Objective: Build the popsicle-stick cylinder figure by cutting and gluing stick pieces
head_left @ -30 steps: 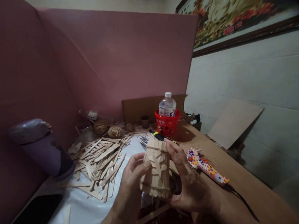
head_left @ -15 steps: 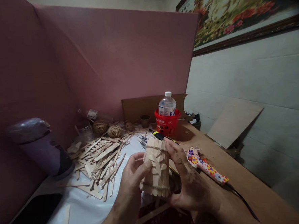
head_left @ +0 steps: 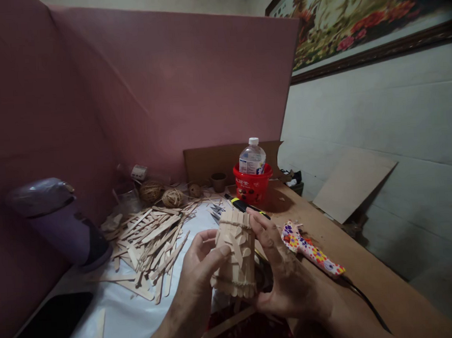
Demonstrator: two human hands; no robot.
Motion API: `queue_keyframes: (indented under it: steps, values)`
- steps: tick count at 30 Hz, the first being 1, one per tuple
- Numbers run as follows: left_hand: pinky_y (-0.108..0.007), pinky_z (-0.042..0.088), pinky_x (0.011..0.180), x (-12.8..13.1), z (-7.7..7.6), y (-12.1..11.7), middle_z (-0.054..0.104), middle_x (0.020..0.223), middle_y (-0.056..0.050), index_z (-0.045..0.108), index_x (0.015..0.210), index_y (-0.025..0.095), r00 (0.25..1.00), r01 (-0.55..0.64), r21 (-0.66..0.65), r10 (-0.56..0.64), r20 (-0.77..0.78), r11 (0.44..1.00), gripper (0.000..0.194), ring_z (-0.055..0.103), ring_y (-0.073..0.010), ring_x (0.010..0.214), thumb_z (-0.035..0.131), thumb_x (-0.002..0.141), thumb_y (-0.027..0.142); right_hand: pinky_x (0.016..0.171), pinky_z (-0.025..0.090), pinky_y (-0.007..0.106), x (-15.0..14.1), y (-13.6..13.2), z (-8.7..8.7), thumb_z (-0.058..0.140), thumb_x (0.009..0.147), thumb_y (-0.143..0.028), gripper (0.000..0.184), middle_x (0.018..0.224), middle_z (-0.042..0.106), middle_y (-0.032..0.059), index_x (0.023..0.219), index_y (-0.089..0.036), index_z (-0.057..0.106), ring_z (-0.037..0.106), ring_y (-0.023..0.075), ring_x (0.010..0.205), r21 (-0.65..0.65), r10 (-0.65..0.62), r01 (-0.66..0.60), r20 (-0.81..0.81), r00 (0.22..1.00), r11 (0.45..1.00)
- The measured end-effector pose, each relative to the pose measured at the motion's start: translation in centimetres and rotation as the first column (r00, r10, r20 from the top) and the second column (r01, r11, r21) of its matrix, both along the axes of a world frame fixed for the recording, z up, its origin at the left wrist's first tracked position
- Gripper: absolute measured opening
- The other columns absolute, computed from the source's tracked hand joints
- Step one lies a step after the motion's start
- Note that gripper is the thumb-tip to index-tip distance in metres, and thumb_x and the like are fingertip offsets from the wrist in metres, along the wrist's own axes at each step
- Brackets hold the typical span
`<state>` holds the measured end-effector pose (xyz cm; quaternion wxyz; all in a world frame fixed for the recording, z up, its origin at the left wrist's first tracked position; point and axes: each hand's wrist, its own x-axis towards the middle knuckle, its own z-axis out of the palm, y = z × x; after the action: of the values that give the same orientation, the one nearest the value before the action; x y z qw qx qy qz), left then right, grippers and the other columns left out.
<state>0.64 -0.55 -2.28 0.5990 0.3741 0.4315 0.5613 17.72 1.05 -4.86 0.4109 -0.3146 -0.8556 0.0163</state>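
Between my hands is a small holder made of craft sticks (head_left: 237,260), slightly tilted, with twine bands round its top and bottom and leaf-shaped wooden pieces on its front. My left hand (head_left: 201,262) grips its left side, the thumb pressed on the front. Along the right side lie the fingers of my right hand (head_left: 281,267), with the thumb near the bottom edge. Behind the holder are scissors (head_left: 216,213) and a black and yellow utility knife (head_left: 243,205). A floral-patterned glue gun (head_left: 311,250) with a black cord rests to the right.
A heap of loose craft sticks (head_left: 150,245) covers the left of the table. Twine balls (head_left: 173,197), a small brown pot (head_left: 218,181) and a red bucket (head_left: 253,185) holding a plastic bottle (head_left: 253,159) stand behind. At left are a purple flask (head_left: 69,229) and a black flat object (head_left: 48,328).
Almost nothing differs. Both hands keep the same hold on the stick holder, and the view has shifted very slightly.
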Motion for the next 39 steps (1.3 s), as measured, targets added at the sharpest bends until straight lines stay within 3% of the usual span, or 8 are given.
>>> queue_keyframes:
  steps: [4, 8, 16, 27, 31, 35, 39]
  values:
    - [-0.029, 0.048, 0.06, 0.1, 0.2, -0.2, 0.065, 0.087, -0.005, 0.054, 0.098, 0.02, 1.0, -0.01, 0.004, 0.01, 0.02, 1.0, 0.037, 0.062, -0.0193, 0.071, 0.07, 0.067, 0.034, 0.112, 0.03, 0.048, 0.0, 0.0, 0.0, 0.073, 0.056, -0.016, 0.117, 0.154, 0.008, 0.0143, 0.149, -0.012, 0.003, 0.017, 0.0361, 0.14, 0.003, 0.005, -0.005, -0.014, 1.0, 1.0]
    - [-0.029, 0.048, 0.062, 0.2, 0.9, -0.7, 0.065, 0.095, -0.008, 0.056, 0.099, 0.019, 0.999, 0.006, 0.004, -0.006, 0.04, 1.0, 0.03, 0.063, -0.0208, 0.08, 0.061, 0.075, 0.036, 0.112, 0.029, 0.047, -0.2, 0.0, 0.0, 0.073, 0.057, -0.016, 0.117, 0.154, 0.008, 0.0129, 0.149, -0.014, 0.001, 0.016, 0.0343, 0.141, 0.009, 0.007, -0.007, -0.04, 0.999, 1.0]
    - [-0.027, 0.045, 0.051, 0.3, 0.9, -0.5, 0.065, 0.091, -0.006, 0.052, 0.098, 0.02, 0.997, 0.018, -0.051, -0.014, 0.073, 0.999, 0.027, 0.061, -0.0183, 0.066, 0.06, 0.076, 0.034, 0.113, 0.028, 0.046, -0.1, -0.1, 0.0, 0.074, 0.057, -0.017, 0.117, 0.154, 0.008, 0.0142, 0.149, -0.013, 0.002, 0.016, 0.0335, 0.141, 0.002, 0.012, -0.012, -0.035, 0.999, 1.0]
    - [-0.028, 0.047, 0.064, 0.4, 1.4, -1.0, 0.064, 0.099, -0.005, 0.055, 0.098, 0.022, 0.99, 0.007, -0.063, 0.001, 0.139, 0.998, 0.026, 0.062, -0.0204, 0.083, 0.061, 0.077, 0.035, 0.112, 0.029, 0.047, -0.1, 0.0, 0.0, 0.072, 0.058, -0.017, 0.116, 0.155, 0.008, 0.0125, 0.149, -0.015, 0.001, 0.016, 0.0329, 0.141, -0.009, 0.021, -0.022, -0.035, 0.999, 1.0]
    - [-0.03, 0.046, 0.07, 0.2, 0.8, -0.7, 0.064, 0.097, -0.004, 0.058, 0.095, 0.021, 0.994, -0.072, 0.034, 0.069, 0.085, 0.997, 0.025, 0.062, -0.021, 0.085, 0.065, 0.074, 0.033, 0.112, 0.027, 0.049, -0.1, 0.1, -0.1, 0.072, 0.059, -0.017, 0.114, 0.155, 0.009, 0.0128, 0.149, -0.015, 0.002, 0.015, 0.0329, 0.141, -0.011, 0.018, -0.019, -0.047, 0.999, 1.0]
    - [-0.031, 0.042, 0.083, -0.2, 0.7, -0.6, 0.061, 0.106, -0.006, 0.06, 0.074, 0.019, 0.989, -0.144, 0.182, 0.15, -0.016, 0.973, 0.016, 0.056, -0.0245, 0.101, 0.07, 0.07, 0.03, 0.112, 0.026, 0.051, -0.1, 0.1, -0.3, 0.071, 0.06, -0.016, 0.113, 0.155, 0.009, 0.0132, 0.149, -0.015, 0.002, 0.015, 0.0338, 0.141, 0.004, 0.02, -0.02, -0.042, 0.999, 1.0]
    - [-0.029, 0.043, 0.078, -0.5, 0.7, -0.5, 0.055, 0.117, -0.008, 0.062, 0.066, 0.017, 0.972, -0.146, 0.21, 0.18, -0.153, 0.967, 0.018, 0.054, -0.0269, 0.105, 0.073, 0.066, 0.032, 0.112, 0.028, 0.05, 0.0, 0.2, -0.3, 0.071, 0.058, -0.014, 0.116, 0.155, 0.008, 0.0127, 0.149, -0.016, 0.0, 0.014, 0.034, 0.141, 0.004, 0.016, -0.016, -0.035, 0.999, 1.0]
